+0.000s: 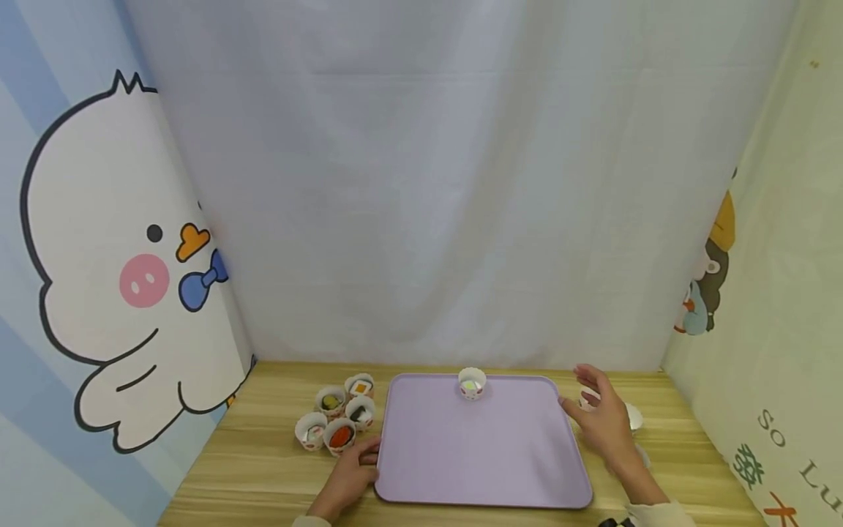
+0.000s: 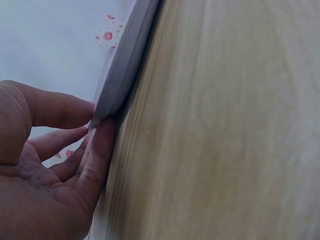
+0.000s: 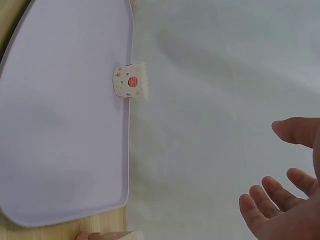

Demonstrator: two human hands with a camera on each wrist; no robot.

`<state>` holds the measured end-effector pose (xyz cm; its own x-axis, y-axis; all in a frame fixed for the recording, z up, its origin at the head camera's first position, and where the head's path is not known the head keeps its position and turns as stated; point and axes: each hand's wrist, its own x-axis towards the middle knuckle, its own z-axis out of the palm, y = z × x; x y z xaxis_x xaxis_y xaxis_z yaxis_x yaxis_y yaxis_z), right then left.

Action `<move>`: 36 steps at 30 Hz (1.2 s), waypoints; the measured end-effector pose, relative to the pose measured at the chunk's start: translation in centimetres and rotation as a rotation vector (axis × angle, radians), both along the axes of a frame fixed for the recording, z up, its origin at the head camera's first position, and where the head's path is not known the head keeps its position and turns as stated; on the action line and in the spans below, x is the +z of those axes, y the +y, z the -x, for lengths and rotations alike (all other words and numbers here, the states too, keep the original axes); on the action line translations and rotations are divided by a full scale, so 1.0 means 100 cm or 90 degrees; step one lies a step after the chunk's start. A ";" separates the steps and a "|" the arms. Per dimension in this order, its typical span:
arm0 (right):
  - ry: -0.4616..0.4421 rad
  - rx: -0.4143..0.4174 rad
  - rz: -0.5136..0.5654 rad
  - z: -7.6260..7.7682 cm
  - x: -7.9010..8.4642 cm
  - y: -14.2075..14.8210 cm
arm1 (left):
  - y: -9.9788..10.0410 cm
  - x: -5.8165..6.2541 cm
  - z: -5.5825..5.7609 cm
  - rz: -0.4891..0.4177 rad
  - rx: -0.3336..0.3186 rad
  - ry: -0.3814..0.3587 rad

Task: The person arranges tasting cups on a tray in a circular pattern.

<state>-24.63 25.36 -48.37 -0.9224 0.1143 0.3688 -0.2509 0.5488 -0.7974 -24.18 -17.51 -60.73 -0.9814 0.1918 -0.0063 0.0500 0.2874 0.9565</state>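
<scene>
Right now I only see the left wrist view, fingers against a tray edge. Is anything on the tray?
Observer: Yes, one paper cup stands at the far edge of the purple tray.
Operator: Where is the other hand?
Observer: The right hand hovers open past the tray's right edge, holding nothing.
Operator: Any more cups about?
Observer: Five filled cups cluster on the table just left of the tray, beyond the left hand.

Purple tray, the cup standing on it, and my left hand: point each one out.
purple tray (image 1: 487,454), head view, bare middle of its floor.
cup (image 1: 472,383), head view, its side wall.
left hand (image 1: 349,474), head view, back of the hand.
</scene>
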 end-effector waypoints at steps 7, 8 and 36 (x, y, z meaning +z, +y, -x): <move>-0.015 -0.015 -0.005 -0.022 0.002 0.024 | 0.001 0.002 -0.001 0.006 -0.002 -0.002; -0.018 -0.023 -0.003 -0.025 0.002 0.027 | 0.001 0.003 -0.001 0.005 -0.002 -0.002; -0.270 -0.095 0.042 -0.055 -0.050 0.089 | 0.001 0.002 -0.002 0.002 -0.001 0.011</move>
<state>-19.10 34.24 -53.40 -0.9621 0.2678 -0.0510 0.1835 0.4980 -0.8475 -23.99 -17.36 -60.55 -0.9811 0.1934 0.0108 0.0677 0.2897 0.9547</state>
